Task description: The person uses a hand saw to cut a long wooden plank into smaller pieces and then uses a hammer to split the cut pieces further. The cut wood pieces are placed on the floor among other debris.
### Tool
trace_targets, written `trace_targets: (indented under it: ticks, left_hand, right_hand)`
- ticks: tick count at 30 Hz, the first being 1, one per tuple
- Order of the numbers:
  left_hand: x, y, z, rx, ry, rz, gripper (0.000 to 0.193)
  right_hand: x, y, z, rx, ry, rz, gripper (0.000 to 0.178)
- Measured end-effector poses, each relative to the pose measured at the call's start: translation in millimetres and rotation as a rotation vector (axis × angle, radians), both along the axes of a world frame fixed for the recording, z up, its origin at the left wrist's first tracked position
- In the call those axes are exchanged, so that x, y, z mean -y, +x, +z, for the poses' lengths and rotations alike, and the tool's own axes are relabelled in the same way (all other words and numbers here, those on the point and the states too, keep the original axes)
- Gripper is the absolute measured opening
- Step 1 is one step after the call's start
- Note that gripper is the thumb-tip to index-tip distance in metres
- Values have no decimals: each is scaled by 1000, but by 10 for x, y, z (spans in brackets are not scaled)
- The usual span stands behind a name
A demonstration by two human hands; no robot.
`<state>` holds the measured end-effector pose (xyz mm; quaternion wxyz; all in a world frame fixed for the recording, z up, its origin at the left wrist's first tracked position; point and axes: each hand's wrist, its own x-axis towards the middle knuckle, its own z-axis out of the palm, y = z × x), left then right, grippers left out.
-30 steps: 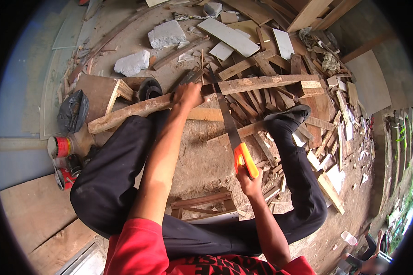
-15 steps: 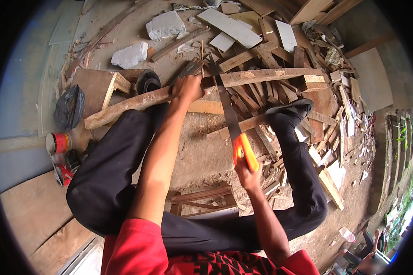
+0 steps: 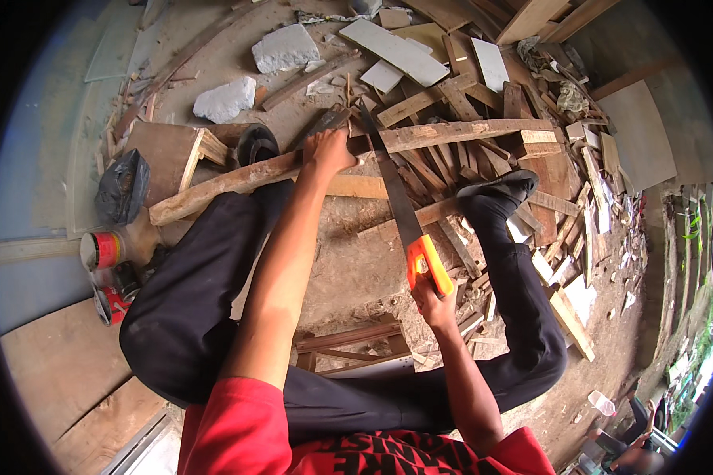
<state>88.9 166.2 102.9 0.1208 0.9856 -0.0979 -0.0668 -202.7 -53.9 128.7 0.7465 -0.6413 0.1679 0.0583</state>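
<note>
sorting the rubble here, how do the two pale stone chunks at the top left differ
The upper pale stone chunk is blockier with a flat, squared top face; the lower pale stone chunk is more rounded and irregular. The upper one lies farther from the person, beside a loose wood strip; the lower one sits nearer the brown board. Both are whitish-grey, rough, and rest on the dirt ground.

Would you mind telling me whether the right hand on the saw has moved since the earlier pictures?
Yes. The right hand with the saw has drawn back toward the person's body, away from the long wooden plank that the left hand holds down.
</note>
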Motion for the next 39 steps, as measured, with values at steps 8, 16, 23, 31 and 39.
trace_targets:
  ticks: [8,16,23,31,39]
  left_hand:
    - [41,-1,133,-67,39,-7,44]
    - [4,-52,122,-64,51,-4,47]
    - [-4,22,80,-69,38,-27,48]
    - [47,-73,119,-89,-1,-4,49]
    - [26,66,86,-89,38,8,51]
  right_hand:
    - [-67,53,-35,2,-203,6,27]
    - [-77,-56,45,40,-228,20,26]
    - [-59,-6,-116,2,-62,-28,27]
    - [-190,463,14,42,-260,-4,30]
    - [-222,125,70,72,-335,-1,25]
